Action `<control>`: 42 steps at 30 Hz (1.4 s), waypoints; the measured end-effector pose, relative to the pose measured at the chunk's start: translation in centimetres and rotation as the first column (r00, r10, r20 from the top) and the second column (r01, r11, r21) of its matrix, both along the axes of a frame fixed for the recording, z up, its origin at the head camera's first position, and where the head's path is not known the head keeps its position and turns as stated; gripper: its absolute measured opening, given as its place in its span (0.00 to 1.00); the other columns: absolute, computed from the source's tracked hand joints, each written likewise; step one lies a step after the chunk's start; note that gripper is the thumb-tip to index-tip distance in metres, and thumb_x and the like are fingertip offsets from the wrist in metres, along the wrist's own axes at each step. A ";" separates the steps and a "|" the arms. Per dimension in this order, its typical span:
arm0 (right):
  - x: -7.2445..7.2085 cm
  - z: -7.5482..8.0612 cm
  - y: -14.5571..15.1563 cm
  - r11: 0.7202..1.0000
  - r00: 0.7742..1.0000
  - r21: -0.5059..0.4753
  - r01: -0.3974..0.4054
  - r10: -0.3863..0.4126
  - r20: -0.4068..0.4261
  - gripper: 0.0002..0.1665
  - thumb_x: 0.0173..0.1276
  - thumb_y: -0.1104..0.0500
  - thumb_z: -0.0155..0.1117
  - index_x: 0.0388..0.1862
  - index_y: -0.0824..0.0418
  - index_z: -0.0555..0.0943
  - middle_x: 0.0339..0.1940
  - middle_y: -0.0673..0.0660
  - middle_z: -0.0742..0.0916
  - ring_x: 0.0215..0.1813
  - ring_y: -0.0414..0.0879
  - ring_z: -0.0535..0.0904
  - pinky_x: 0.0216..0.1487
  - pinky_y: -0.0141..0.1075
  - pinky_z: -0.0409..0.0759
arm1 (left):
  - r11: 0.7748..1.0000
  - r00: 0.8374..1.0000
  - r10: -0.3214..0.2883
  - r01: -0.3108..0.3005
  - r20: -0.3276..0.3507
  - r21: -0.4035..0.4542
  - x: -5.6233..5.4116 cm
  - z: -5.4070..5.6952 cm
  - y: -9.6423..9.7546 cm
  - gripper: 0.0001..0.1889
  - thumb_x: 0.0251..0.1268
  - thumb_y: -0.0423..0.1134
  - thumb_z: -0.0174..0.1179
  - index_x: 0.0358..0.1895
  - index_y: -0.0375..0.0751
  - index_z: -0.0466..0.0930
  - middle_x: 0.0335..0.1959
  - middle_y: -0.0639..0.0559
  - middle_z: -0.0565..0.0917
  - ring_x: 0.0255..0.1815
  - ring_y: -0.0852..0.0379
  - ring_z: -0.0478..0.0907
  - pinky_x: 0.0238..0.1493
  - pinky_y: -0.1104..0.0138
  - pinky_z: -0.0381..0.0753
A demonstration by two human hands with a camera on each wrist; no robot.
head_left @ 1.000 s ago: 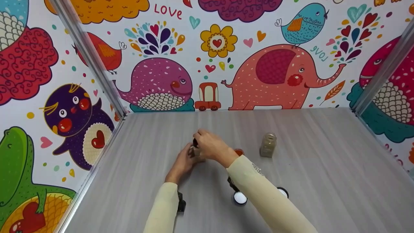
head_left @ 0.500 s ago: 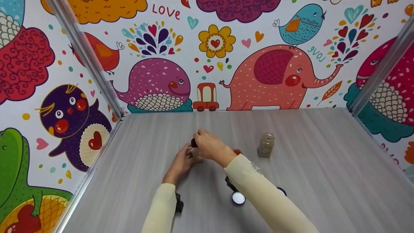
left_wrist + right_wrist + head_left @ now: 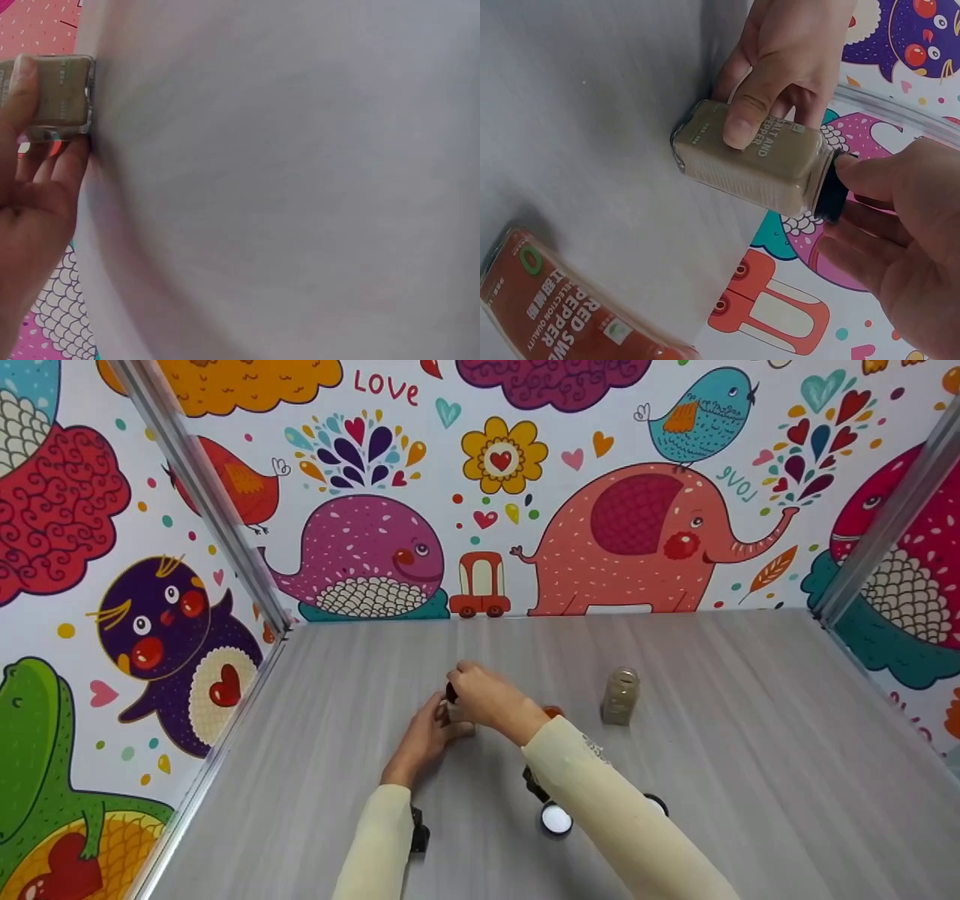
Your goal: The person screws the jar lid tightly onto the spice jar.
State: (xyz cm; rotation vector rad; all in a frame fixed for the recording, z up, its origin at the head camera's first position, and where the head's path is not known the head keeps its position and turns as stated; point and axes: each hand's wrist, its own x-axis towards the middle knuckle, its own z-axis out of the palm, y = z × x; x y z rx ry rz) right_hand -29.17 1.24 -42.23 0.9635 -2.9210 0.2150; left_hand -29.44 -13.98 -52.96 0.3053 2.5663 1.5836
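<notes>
A seasoning jar (image 3: 742, 161) with greyish-beige powder and a "salt and pepper" label is held by my left hand (image 3: 421, 744), thumb across its side, fingers behind. In the left wrist view, the base of that jar (image 3: 64, 90) shows beyond the thumb. My right hand (image 3: 491, 701) pinches the black cap (image 3: 830, 191) at the jar's mouth between thumb and fingers. How tightly the cap sits cannot be told. Close by stands a jar of red sweet pepper (image 3: 566, 307), mostly hidden behind the right forearm in the head view.
Another square jar with beige contents (image 3: 621, 697), no cap on it, stands to the right. Two round black caps with white insides, a nearer one (image 3: 556, 819) and one partly behind the right sleeve (image 3: 657, 804), lie on the grey table (image 3: 750, 720). Patterned walls border the table.
Both hands stay on the jar and cap in nearly the same place. The right fingers shift very slightly around the cap. The other jars and caps have not moved.
</notes>
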 end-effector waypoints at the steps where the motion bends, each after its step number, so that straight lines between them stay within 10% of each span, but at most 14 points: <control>1: 0.0 0.0 0.0 1.000 1.000 -0.004 -0.004 0.004 -0.009 0.21 0.69 0.56 0.69 0.56 0.66 0.82 0.49 0.61 0.85 0.49 0.49 0.84 0.56 0.37 0.84 | 1.000 1.000 -0.005 0.005 0.002 0.006 0.0 0.0 0.0 0.36 0.64 0.46 0.68 0.73 0.48 0.64 0.63 0.47 0.82 0.64 0.48 0.79 0.65 0.51 0.76; 9: -0.6 -0.5 0.5 0.994 0.996 -0.112 0.013 -0.003 0.090 0.20 0.71 0.58 0.67 0.57 0.68 0.80 0.50 0.62 0.83 0.49 0.51 0.83 0.57 0.40 0.84 | 0.997 1.000 -0.022 0.021 0.022 0.080 0.2 0.1 0.1 0.34 0.67 0.43 0.66 0.74 0.46 0.63 0.64 0.45 0.81 0.64 0.48 0.79 0.60 0.55 0.80; 18: -1.6 -1.1 1.4 0.896 0.911 -0.373 0.240 -0.076 0.405 0.34 0.69 0.58 0.69 0.71 0.65 0.71 0.70 0.63 0.74 0.67 0.55 0.75 0.69 0.48 0.75 | 0.992 0.999 -0.036 0.033 0.023 0.124 -0.1 -0.2 0.1 0.27 0.65 0.39 0.68 0.64 0.41 0.69 0.63 0.42 0.82 0.65 0.48 0.79 0.62 0.56 0.78; 30: -1.5 -1.6 1.7 0.835 0.882 -0.461 0.302 -0.061 0.467 0.26 0.70 0.58 0.68 0.65 0.64 0.77 0.62 0.63 0.82 0.58 0.55 0.78 0.64 0.48 0.79 | 0.992 0.999 -0.023 0.018 0.041 0.121 0.0 -0.1 0.0 0.31 0.66 0.40 0.67 0.69 0.41 0.65 0.65 0.42 0.80 0.66 0.47 0.77 0.64 0.55 0.78; 42: -1.9 -1.8 2.0 0.791 0.865 -0.525 0.313 -0.010 0.501 0.31 0.69 0.59 0.68 0.70 0.62 0.73 0.69 0.62 0.79 0.69 0.57 0.76 0.69 0.48 0.76 | 0.992 1.000 -0.027 0.027 -0.004 0.126 -0.1 -0.3 0.0 0.35 0.67 0.39 0.66 0.73 0.36 0.62 0.65 0.37 0.79 0.67 0.43 0.77 0.66 0.52 0.76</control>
